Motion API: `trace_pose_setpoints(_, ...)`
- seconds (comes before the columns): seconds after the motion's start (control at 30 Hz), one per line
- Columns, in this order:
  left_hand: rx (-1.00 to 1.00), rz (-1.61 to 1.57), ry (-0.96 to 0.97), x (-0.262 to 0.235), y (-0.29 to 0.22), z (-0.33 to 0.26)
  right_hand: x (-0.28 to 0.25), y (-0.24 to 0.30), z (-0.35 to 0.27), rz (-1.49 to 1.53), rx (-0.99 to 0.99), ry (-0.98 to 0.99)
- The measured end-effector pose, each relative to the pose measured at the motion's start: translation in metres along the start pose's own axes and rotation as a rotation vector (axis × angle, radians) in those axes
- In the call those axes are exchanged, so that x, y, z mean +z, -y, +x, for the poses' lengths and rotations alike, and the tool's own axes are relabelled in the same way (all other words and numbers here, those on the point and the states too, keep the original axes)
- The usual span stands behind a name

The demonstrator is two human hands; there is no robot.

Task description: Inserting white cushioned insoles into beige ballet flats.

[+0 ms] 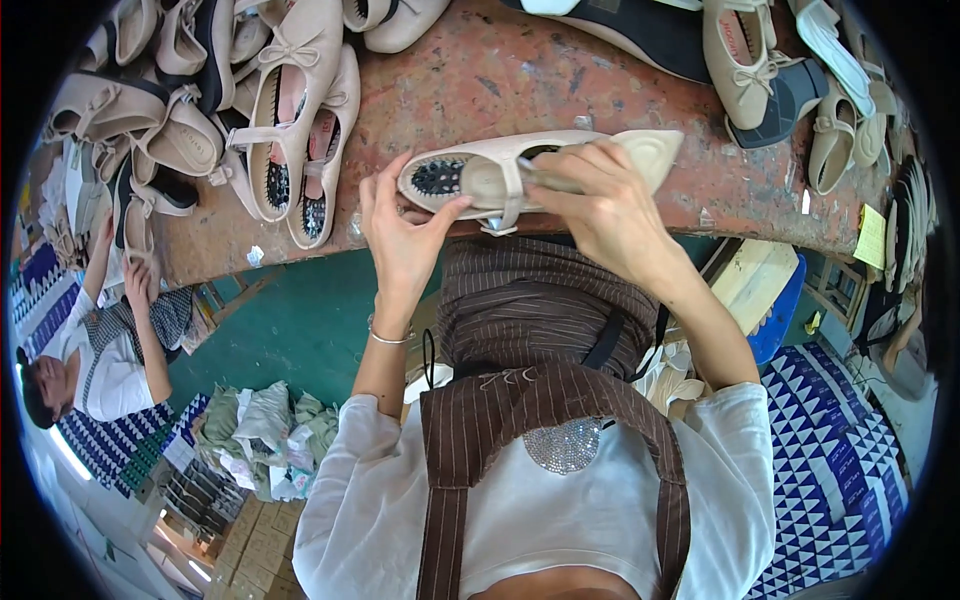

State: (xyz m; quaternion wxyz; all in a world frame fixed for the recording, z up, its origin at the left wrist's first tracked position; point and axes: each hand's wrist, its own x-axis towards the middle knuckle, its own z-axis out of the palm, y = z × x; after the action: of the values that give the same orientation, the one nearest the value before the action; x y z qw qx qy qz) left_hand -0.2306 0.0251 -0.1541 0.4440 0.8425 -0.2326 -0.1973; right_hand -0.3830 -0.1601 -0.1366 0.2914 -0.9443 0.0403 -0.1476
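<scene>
Mary Jane shoe, beige, lies in the upper middle of the frame, over the near edge of the red-brown worktable; whether it rests on this table, I cannot tell. The left hand is clamped on the heel end, thumb on the near rim and fingers around the back. The right hand has its fingers bent and close together at the front of the foot opening, but what they pinch there is hidden. Behind this hand a pointed beige piece appears; if it belongs to the shoe, I cannot say. I judge the shoe to be light, with a rather stiff sole and a soft upper, which can mark or crease. The heel seems the firmest place to take hold; the strap looks too thin for this, and the black dotted heel seat may be sticky.
</scene>
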Motion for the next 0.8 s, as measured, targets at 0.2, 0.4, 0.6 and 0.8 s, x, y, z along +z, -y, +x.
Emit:
trace_pose_setpoints(0.2,0.004,0.005,0.021,-0.002,0.016,0.004,0.021,0.003,0.015,0.056,0.065,-0.054)
trace_pose_setpoints(0.4,-0.019,-0.065,-0.002,-0.002,0.023,0.004,0.022,0.018,0.021,-0.162,0.083,-0.025)
trace_pose_setpoints(0.6,-0.004,-0.07,-0.052,-0.002,0.027,0.004,0.014,0.019,0.017,-0.239,0.057,0.039)
trace_pose_setpoints(0.8,0.079,-0.004,-0.052,-0.002,0.032,0.005,0.03,0.011,0.024,-0.093,0.013,0.048)
